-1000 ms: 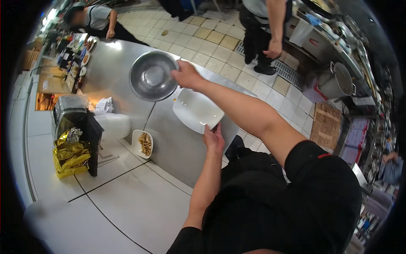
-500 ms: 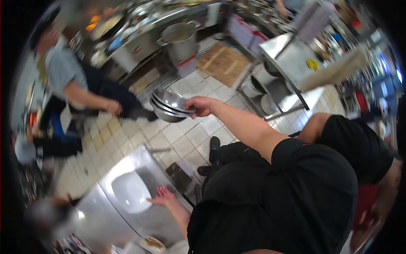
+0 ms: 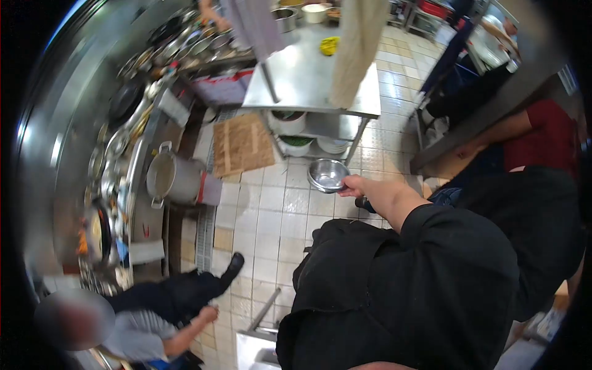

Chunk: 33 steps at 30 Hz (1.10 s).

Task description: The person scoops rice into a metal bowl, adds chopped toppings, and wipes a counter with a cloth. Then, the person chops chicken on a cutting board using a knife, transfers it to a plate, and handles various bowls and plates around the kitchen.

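My right hand (image 3: pixel 353 185) grips a small stack of shiny metal bowls (image 3: pixel 327 174) by the rim. The bowls are upright, and no food shows in the top one. They are held out over the tiled floor, near the front of a steel table (image 3: pixel 302 77). On its lower shelf, just behind the bowls, are a white tub with green contents (image 3: pixel 296 145) and a stack of white plates (image 3: pixel 332 145). My left hand is out of view.
A large stockpot (image 3: pixel 163 176) stands beside the stove line at left. A brown board (image 3: pixel 243 146) lies on the floor. A co-worker in a grey shirt (image 3: pixel 139 333) is at lower left. A person with a red sleeve (image 3: pixel 542 132) is close on the right. Cloths hang over the steel table.
My view has swung toward the steel table, and my right hand has carried the bowls toward it. My left hand, earlier touching a white dish on the counter, has left view.
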Motion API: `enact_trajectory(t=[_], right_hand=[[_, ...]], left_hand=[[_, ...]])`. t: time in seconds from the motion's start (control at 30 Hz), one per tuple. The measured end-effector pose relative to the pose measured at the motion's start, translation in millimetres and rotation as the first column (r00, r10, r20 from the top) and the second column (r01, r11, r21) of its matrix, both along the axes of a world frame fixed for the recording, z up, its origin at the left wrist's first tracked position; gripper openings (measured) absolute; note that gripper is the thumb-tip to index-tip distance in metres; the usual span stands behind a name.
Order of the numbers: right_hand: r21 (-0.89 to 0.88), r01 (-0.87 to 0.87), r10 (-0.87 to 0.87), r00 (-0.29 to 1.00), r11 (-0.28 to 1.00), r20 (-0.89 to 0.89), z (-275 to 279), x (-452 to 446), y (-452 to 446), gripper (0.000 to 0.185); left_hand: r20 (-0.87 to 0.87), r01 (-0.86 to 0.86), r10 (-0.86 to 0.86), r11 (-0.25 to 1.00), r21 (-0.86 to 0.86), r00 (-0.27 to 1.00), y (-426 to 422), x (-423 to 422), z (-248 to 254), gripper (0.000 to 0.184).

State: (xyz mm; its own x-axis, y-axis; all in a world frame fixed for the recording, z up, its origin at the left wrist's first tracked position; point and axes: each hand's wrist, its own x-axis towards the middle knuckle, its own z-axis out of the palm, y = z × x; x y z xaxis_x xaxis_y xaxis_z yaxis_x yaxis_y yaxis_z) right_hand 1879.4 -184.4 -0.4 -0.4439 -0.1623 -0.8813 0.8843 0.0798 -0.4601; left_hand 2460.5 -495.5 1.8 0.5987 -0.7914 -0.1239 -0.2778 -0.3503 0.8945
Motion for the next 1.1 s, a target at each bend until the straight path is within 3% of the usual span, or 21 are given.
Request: enact_trajectory(t=[0.13, 0.17, 0.2, 0.27, 0.33, 0.4, 0.43, 0.47, 0.5, 0.53, 0.6, 0.63, 0.67, 0.73, 0.8, 0.87, 1.0, 1.07, 1.1], right_hand=[[0.338, 0.283, -0.265, 0.959, 0.897, -0.099, -11, 13, 62, 0.029], [0.397, 0.304, -0.3, 0.951, 0.866, -0.074, -52, 16, 84, 0.031], [0.454, 0.319, -0.331, 0.942, 0.832, -0.053, -92, 18, 106, 0.033], [0.44, 0.398, -0.4, 0.912, 0.805, -0.091, -50, 36, 124, 0.033], [0.402, 0.453, -0.463, 0.883, 0.796, -0.077, -41, 46, 147, 0.032], [0.45, 0.496, -0.514, 0.853, 0.743, -0.092, -22, 52, 167, 0.028], [0.423, 0.535, -0.546, 0.831, 0.731, -0.107, -20, 58, 175, 0.028], [0.391, 0.579, -0.581, 0.804, 0.715, -0.128, -16, 55, 189, 0.028], [0.396, 0.609, -0.6, 0.783, 0.687, -0.163, -11, 52, 201, 0.029], [0.405, 0.639, -0.621, 0.759, 0.655, -0.194, -4, 50, 208, 0.03], [0.183, 0.838, -0.779, 0.545, 0.514, -0.311, 17, 50, 218, 0.039], [0.177, 0.855, -0.794, 0.519, 0.488, -0.317, 24, 46, 228, 0.037], [0.167, 0.869, -0.81, 0.495, 0.466, -0.316, 26, 41, 235, 0.035], [0.124, 0.878, -0.837, 0.479, 0.463, -0.264, 28, 25, 255, 0.033], [0.067, 0.858, -0.822, 0.507, 0.509, -0.258, 24, -1, 276, 0.036], [0.131, 0.849, -0.792, 0.525, 0.512, -0.311, 26, -41, 284, 0.035], [0.207, 0.745, -0.708, 0.667, 0.634, -0.232, 1, -131, 311, 0.03], [0.251, 0.636, -0.586, 0.771, 0.73, -0.249, 13, -183, 328, 0.031], [0.207, 0.66, -0.619, 0.75, 0.722, -0.234, 24, -213, 335, 0.031]], left_hand=[[0.219, 0.333, -0.316, 0.942, -0.041, 0.923, -82, -105, 8, 0.039], [0.235, 0.409, -0.389, 0.912, -0.042, 0.891, -95, -135, 6, 0.036], [0.219, 0.481, -0.465, 0.877, -0.023, 0.858, -102, -163, 3, 0.033], [0.125, 0.623, -0.626, 0.779, 0.065, 0.77, -106, -209, -11, 0.029], [-0.1, 0.772, -0.767, 0.623, 0.124, 0.634, -106, -259, -21, 0.028], [-0.66, 0.952, -0.724, 0.302, -0.04, 0.202, -136, -342, -16, 0.018], [-0.547, 1.0, -0.837, -0.005, -0.003, -0.006, -135, -389, 1, 0.016], [-0.248, 0.996, -0.964, 0.091, 0.018, 0.092, -108, -433, -10, 0.012], [-0.195, 0.992, -0.98, -0.056, 0.114, -0.033, -91, -479, -12, 0.015], [-0.281, 0.94, -0.928, -0.297, 0.168, -0.244, -72, -524, -8, 0.017], [-0.104, 0.7, -0.735, -0.673, 0.24, -0.67, 6, -599, 37, 0.019], [-0.085, 0.616, -0.642, -0.759, 0.212, -0.762, 50, -627, 55, 0.021], [-0.2, 0.52, -0.531, -0.847, 0.109, -0.823, 86, -654, 60, 0.019], [-0.266, 0.38, -0.368, -0.925, 0.005, -0.891, 170, -698, 85, 0.021], [-0.313, 0.337, -0.303, -0.94, -0.059, -0.9, 245, -729, 103, 0.022], [-0.309, 0.303, -0.276, -0.952, -0.041, -0.91, 311, -756, 125, 0.024], [-0.418, 0.47, -0.404, -0.88, -0.066, -0.814, 393, -817, 111, 0.024], [-0.449, 0.682, -0.584, -0.726, -0.084, -0.677, 413, -859, 101, 0.023], [-0.365, 0.718, -0.654, -0.693, -0.064, -0.663, 416, -883, 104, 0.023]])
